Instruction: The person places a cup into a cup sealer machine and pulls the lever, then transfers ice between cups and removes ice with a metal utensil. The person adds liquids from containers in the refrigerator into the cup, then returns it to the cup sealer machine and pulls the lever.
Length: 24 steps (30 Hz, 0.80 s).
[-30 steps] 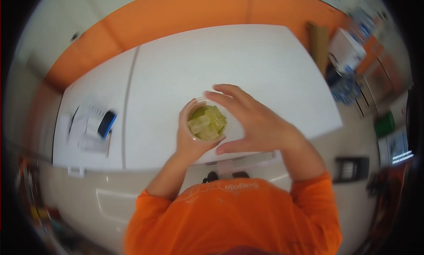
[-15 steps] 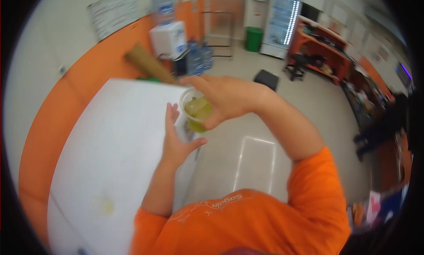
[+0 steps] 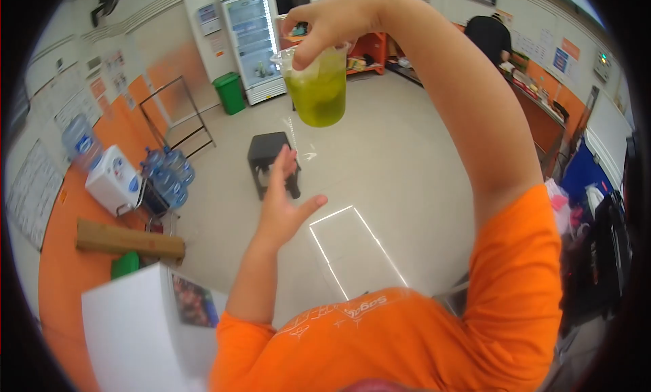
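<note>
Up in the air there, the clear plastic cup of green liquid (image 3: 317,97) hangs by its rim from the right hand (image 3: 332,27), fingers closed on it, the left hand (image 3: 281,209) spread empty below; liquid-weighted, thin and squeezable, it looks safest gripped round its sides.

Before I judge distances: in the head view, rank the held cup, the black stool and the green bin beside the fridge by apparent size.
1. Cup, held up in the right hand
2. Black stool, partly behind the left hand
3. Green bin
Nearness enlarges the cup, so this isn't true size.
</note>
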Each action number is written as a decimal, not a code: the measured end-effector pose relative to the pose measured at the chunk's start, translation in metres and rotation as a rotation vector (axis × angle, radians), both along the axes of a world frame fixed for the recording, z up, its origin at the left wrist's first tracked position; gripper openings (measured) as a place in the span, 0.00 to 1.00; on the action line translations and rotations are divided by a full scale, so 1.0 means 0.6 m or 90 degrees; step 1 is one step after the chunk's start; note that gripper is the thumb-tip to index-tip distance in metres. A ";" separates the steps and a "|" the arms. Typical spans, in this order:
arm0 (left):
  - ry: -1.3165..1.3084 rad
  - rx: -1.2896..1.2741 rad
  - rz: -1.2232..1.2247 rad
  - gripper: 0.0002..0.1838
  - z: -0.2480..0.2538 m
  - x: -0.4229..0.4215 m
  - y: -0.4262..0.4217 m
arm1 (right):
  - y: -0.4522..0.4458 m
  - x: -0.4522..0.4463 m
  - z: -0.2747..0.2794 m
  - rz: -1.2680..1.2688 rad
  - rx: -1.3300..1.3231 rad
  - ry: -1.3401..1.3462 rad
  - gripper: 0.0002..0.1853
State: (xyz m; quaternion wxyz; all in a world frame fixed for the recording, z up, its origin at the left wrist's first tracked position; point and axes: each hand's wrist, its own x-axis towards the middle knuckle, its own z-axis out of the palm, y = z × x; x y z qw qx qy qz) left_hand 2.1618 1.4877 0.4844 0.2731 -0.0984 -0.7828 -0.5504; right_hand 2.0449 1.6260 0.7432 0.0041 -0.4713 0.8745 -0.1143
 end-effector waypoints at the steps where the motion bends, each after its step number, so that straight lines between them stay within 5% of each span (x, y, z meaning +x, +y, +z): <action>1: 0.010 -0.015 0.001 0.54 0.025 -0.034 0.004 | 0.005 -0.023 0.007 -0.017 0.040 -0.012 0.43; 2: 0.010 -0.017 -0.017 0.54 0.049 -0.071 0.005 | 0.005 -0.043 0.022 -0.032 0.081 -0.023 0.41; 4: 0.094 -0.017 -0.023 0.55 0.091 -0.145 -0.014 | -0.047 -0.084 0.082 -0.305 0.131 -0.540 0.37; 6: 0.115 0.036 -0.032 0.54 0.126 -0.227 -0.018 | -0.007 -0.164 -0.011 -0.039 -0.050 0.030 0.46; 13: 0.123 0.114 -0.229 0.45 0.142 -0.449 0.005 | 0.011 -0.264 -0.090 -0.092 -0.036 0.102 0.45; 15: 0.160 -0.041 -0.191 0.43 0.123 -0.485 0.028 | 0.033 -0.267 -0.130 -0.193 -0.048 0.065 0.45; 17: 0.132 -0.019 -0.301 0.46 0.072 -0.527 0.060 | 0.079 -0.236 -0.174 -0.324 -0.063 0.031 0.46; 20: 0.020 0.082 -0.451 0.45 0.011 -0.511 0.149 | 0.167 -0.191 -0.280 -0.368 -0.241 0.036 0.44; 22: -0.032 0.139 -0.553 0.45 -0.032 -0.498 0.213 | 0.249 -0.124 -0.366 -0.403 -0.403 0.222 0.38; 24: -0.046 0.110 -0.606 0.46 -0.052 -0.469 0.278 | 0.310 -0.027 -0.441 -0.557 -0.564 0.015 0.34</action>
